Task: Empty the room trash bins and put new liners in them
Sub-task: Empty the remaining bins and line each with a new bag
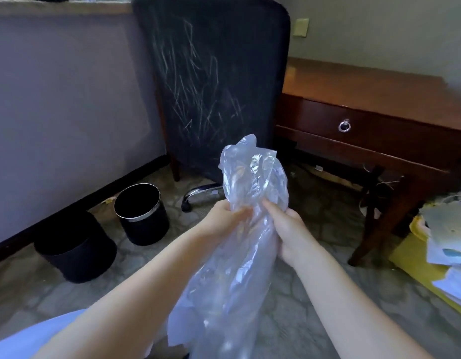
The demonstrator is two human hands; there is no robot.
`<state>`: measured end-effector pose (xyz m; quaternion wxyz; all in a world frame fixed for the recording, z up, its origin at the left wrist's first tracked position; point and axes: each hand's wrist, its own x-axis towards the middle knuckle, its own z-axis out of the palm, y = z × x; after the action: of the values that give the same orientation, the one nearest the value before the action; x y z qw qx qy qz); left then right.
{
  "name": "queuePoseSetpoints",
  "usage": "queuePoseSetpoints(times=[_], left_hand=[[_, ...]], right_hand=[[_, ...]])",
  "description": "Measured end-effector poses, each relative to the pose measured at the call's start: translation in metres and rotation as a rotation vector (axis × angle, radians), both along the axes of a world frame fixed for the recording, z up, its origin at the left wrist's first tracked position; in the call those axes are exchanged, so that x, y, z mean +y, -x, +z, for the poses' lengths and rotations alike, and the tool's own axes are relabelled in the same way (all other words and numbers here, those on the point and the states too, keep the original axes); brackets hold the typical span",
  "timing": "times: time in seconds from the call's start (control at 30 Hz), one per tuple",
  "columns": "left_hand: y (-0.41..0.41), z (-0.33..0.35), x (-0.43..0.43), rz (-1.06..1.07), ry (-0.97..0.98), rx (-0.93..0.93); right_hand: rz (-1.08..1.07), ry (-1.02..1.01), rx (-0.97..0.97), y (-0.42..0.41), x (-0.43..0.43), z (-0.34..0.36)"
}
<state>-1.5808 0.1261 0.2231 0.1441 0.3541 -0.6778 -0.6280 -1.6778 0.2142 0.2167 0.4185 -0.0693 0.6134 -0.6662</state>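
I hold a clear plastic liner [239,255] upright in front of me with both hands. My left hand [224,218] pinches its crumpled upper part from the left. My right hand [289,229] grips it from the right, thumb against the plastic. The liner's top bunches above my fingers and the rest hangs down between my forearms. Two black round trash bins stand on the floor at the left by the wall: a smaller bin [141,213] with a silver rim, its inside dark, and a larger bin [75,246] nearer to me.
A scratched black office chair [214,81] stands behind the liner, its chrome base [201,193] on the patterned floor. A wooden desk [374,107] with a ring-pull drawer is at the right. A yellow box [421,265] piled with papers sits at the far right.
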Motion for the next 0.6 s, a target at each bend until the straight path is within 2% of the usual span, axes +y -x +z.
queuePoseSetpoints(times=[0.17, 0.37, 0.47, 0.6], left_hand=[[0.019, 0.009, -0.052, 0.119, 0.048, -0.049], [0.006, 0.027, -0.135, 0.299, 0.088, -0.121], [-0.012, 0.03, -0.186, 0.449, 0.037, -0.138], [-0.051, 0.04, -0.252, 0.595, -0.132, -0.139]], right_hand=[[0.074, -0.07, -0.011, 0.022, -0.066, 0.011], [0.167, -0.182, 0.013, 0.01, -0.162, 0.034], [0.177, -0.217, 0.05, -0.003, -0.217, 0.044], [0.209, -0.271, 0.083, -0.028, -0.289, 0.055]])
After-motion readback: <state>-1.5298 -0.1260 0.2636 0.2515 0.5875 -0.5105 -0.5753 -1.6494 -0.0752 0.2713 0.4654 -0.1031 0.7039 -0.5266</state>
